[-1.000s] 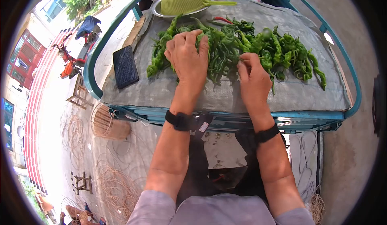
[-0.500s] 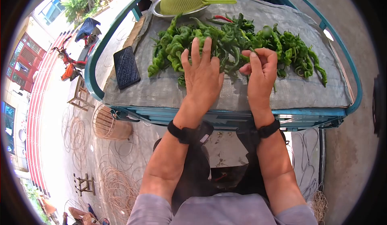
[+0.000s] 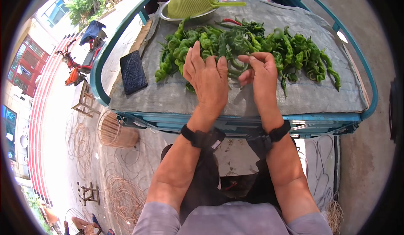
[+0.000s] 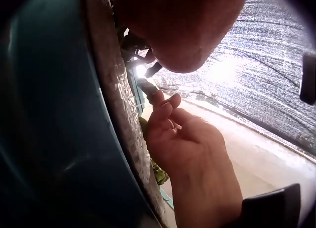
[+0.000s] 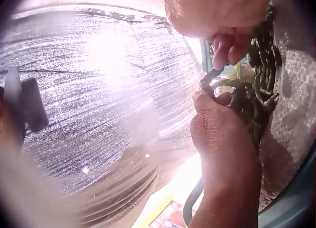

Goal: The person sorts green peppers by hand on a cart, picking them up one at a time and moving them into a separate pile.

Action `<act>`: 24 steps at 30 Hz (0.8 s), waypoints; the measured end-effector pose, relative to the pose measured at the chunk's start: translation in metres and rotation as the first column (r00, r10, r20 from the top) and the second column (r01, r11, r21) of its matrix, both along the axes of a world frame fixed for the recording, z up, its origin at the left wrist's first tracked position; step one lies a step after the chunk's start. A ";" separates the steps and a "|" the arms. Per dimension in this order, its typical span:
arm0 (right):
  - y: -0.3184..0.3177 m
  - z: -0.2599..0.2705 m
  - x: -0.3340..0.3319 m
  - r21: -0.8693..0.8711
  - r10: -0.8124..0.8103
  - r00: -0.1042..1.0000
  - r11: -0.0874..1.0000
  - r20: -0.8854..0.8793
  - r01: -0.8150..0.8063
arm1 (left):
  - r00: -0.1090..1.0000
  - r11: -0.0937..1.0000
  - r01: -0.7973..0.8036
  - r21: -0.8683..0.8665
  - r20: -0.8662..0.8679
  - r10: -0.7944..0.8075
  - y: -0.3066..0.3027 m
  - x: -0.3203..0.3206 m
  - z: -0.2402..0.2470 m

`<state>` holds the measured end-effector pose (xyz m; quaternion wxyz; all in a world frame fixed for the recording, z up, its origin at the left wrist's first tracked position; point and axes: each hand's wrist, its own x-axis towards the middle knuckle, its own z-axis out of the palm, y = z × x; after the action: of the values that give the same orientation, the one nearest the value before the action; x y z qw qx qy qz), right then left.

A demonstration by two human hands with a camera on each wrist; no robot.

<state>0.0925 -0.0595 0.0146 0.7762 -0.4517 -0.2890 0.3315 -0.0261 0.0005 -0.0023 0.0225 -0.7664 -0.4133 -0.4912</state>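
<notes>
A long heap of green peppers lies across the grey woven sheet. My left hand is at the near edge of the heap, back upward, its thumb towards the right hand. My right hand is just beside it, thumb and forefinger brought together. Between the two hands, a slim dark green pepper shows in the left wrist view, pinched by the right fingertips. From the right wrist view, the same green pepper runs from the left fingers up to the right ones. The head view mostly hides it.
A yellow-green colander lies upside down in a metal bowl at the back. A dark phone rests on the left of the sheet. Teal rails bound the cart bed. A red pepper lies behind the heap.
The left hand reached onto the heap, then spread its fingers over it, and now has drawn nearer to me and the right hand. The right hand has turned, its fingers coming towards the left hand.
</notes>
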 end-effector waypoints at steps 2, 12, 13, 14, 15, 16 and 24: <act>0.002 0.001 -0.001 -0.196 0.033 0.985 0.981 0.171 0.001 | 0.999 0.999 -0.027 0.021 -0.021 0.028 0.000 0.002 0.001; 0.002 0.005 0.000 -0.450 0.148 0.748 0.866 0.646 0.217 | 0.993 0.999 -0.025 0.041 -0.117 0.030 0.003 0.018 -0.007; 0.001 0.006 0.001 -0.449 0.130 0.708 0.847 0.694 0.285 | 0.993 0.999 -0.030 0.030 -0.116 0.033 0.002 0.018 -0.006; -0.001 0.006 0.003 -0.443 0.116 0.663 0.825 0.740 0.351 | 0.997 0.999 -0.007 0.036 -0.078 0.010 0.003 0.019 -0.006; -0.004 0.007 0.003 -0.433 0.106 0.613 0.800 0.783 0.415 | 0.999 0.999 0.014 0.040 -0.039 -0.012 0.003 0.019 -0.007; -0.007 0.011 0.004 -0.408 0.078 0.598 0.801 0.798 0.439 | 0.999 0.998 0.034 0.050 0.003 -0.034 0.004 0.019 -0.007; 0.009 0.054 0.029 0.166 -0.153 -0.066 0.866 0.986 0.473 | 0.992 0.998 0.053 0.020 -0.119 -0.051 0.003 0.014 0.000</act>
<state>0.1218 -0.0506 0.0689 0.3475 -0.6905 -0.5888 -0.2362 -0.0120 0.0035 -0.0021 0.0431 -0.8044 -0.3854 -0.4501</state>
